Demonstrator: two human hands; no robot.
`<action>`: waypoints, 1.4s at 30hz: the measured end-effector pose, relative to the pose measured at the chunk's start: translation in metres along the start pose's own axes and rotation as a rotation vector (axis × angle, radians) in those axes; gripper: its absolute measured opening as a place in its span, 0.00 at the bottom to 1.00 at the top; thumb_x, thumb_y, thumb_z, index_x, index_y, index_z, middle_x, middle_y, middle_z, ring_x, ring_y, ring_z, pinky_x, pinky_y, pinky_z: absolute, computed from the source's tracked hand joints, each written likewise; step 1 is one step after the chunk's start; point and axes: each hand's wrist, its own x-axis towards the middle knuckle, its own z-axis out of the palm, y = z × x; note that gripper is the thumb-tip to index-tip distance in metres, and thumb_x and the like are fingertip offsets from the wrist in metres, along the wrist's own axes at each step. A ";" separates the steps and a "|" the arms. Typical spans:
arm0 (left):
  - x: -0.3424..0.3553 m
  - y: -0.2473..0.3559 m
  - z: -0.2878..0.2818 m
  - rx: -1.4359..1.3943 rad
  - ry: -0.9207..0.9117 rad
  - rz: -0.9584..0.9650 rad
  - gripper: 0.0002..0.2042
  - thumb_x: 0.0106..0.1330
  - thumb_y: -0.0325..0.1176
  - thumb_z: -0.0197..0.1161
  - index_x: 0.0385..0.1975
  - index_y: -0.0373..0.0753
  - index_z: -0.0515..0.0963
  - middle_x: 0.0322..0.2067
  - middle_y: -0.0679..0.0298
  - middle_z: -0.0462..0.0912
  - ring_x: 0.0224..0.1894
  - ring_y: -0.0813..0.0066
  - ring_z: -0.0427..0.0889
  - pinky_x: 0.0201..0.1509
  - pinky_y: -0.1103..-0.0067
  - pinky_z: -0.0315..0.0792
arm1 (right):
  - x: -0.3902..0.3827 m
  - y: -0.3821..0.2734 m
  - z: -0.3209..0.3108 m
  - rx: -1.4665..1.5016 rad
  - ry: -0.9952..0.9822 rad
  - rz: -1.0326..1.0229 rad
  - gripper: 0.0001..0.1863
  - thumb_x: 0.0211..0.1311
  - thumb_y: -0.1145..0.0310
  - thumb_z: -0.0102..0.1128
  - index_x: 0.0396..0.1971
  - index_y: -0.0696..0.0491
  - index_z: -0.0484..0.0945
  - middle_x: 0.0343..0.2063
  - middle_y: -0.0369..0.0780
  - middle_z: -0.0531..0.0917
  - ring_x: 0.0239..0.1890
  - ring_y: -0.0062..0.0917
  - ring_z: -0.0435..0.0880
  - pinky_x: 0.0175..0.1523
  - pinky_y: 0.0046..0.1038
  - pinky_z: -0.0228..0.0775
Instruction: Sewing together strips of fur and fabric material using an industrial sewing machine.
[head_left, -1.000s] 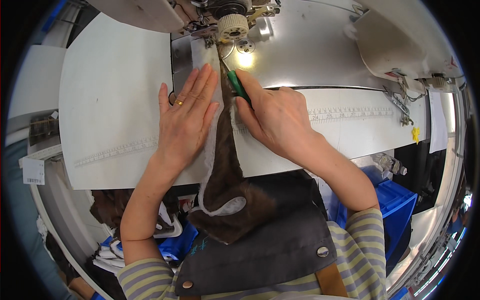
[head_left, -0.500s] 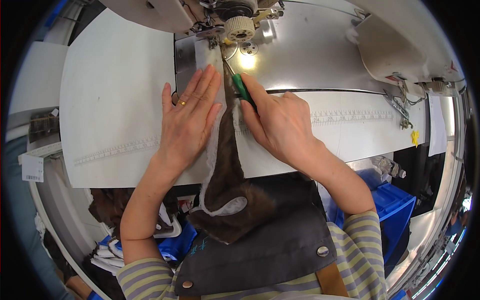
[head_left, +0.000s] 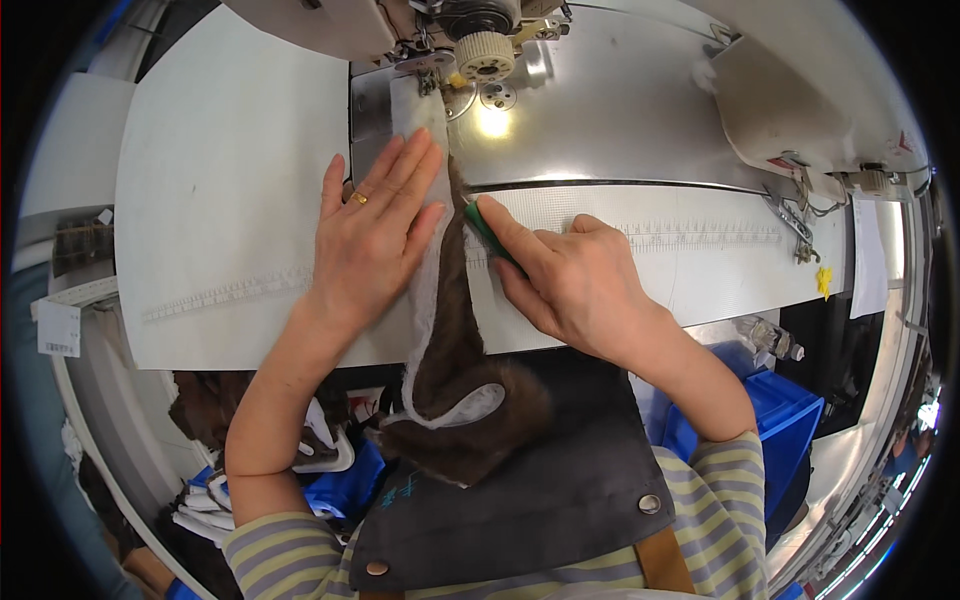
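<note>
A strip of brown fur fabric (head_left: 453, 310) with a white backing layer (head_left: 421, 105) runs from under the sewing machine's presser foot (head_left: 428, 80) down over the table edge to my lap. Flat on the white layer and the table lies my left hand (head_left: 370, 225), fingers stretched out, a ring on one of them. My right hand (head_left: 570, 275) grips a green-handled tool (head_left: 486, 236), index finger laid along the handle. The tool's thin tip rests close to the fur's right edge; its exact shape is hard to make out.
The machine head with its cream dial (head_left: 485, 56) stands over a shiny metal bed (head_left: 600, 120). Printed rulers cross the white table (head_left: 230, 200). Tweezers (head_left: 795, 225) lie at the right. A blue bin (head_left: 785, 405) sits below the right table edge, with brown fur pieces (head_left: 210, 405) below the left.
My right hand has drawn the green-handled tool back toward me along the fur's edge, away from the presser foot. My left hand stays nearly in place.
</note>
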 end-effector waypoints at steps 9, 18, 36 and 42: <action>0.016 -0.007 0.008 0.010 0.082 -0.048 0.20 0.63 0.33 0.58 0.56 0.43 0.71 0.57 0.65 0.72 0.58 0.70 0.72 0.64 0.56 0.51 | 0.022 0.011 0.001 -0.046 0.054 -0.008 0.25 0.54 0.70 0.59 0.54 0.57 0.71 0.14 0.37 0.75 0.13 0.31 0.70 0.24 0.29 0.59; 0.005 -0.008 0.000 0.028 0.045 -0.018 0.16 0.62 0.33 0.60 0.51 0.47 0.76 0.54 0.69 0.75 0.55 0.74 0.75 0.65 0.53 0.47 | 0.002 -0.004 0.006 0.057 0.165 0.109 0.22 0.55 0.70 0.57 0.49 0.64 0.71 0.09 0.36 0.73 0.10 0.29 0.70 0.22 0.28 0.58; 0.001 -0.005 0.002 -0.074 0.034 -0.065 0.19 0.64 0.30 0.56 0.56 0.48 0.72 0.56 0.68 0.73 0.59 0.71 0.71 0.67 0.59 0.44 | 0.018 -0.023 0.023 0.052 0.215 0.244 0.21 0.57 0.69 0.56 0.50 0.61 0.70 0.08 0.40 0.71 0.11 0.36 0.68 0.25 0.31 0.61; 0.002 -0.005 0.001 -0.064 0.050 -0.056 0.17 0.63 0.32 0.58 0.53 0.50 0.75 0.55 0.70 0.75 0.57 0.73 0.73 0.67 0.58 0.48 | 0.010 -0.013 0.014 0.046 0.116 0.125 0.24 0.54 0.69 0.59 0.52 0.60 0.70 0.11 0.39 0.73 0.12 0.34 0.69 0.26 0.29 0.60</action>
